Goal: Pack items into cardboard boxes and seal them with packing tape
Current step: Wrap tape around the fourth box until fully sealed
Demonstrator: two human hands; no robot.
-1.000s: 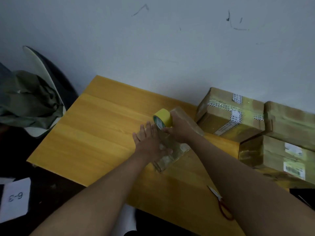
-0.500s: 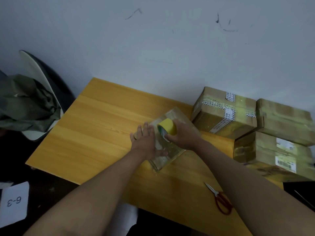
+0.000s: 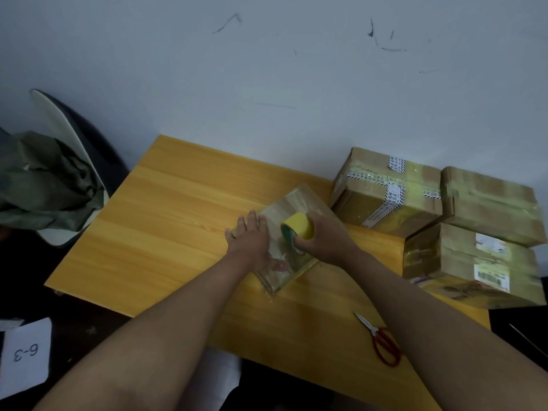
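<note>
A small flat cardboard box (image 3: 299, 203), shiny with clear tape, lies in the middle of the yellow wooden table (image 3: 166, 221). My left hand (image 3: 252, 241) lies flat on the box's left side with fingers straight and the thumb across its near end. My right hand (image 3: 323, 238) grips a yellow roll of packing tape (image 3: 299, 228) and holds it down on the box's top, near the middle.
Three taped cardboard boxes (image 3: 385, 191) are stacked at the table's right end by the wall. Red-handled scissors (image 3: 382, 341) lie near the front edge. A chair with green cloth (image 3: 44, 179) stands left, and a paper marked 6-3 (image 3: 25, 354) lies on the floor.
My right hand has drawn the tape roll from the box's far end toward me along its top. My left hand has stayed flat on the box.
</note>
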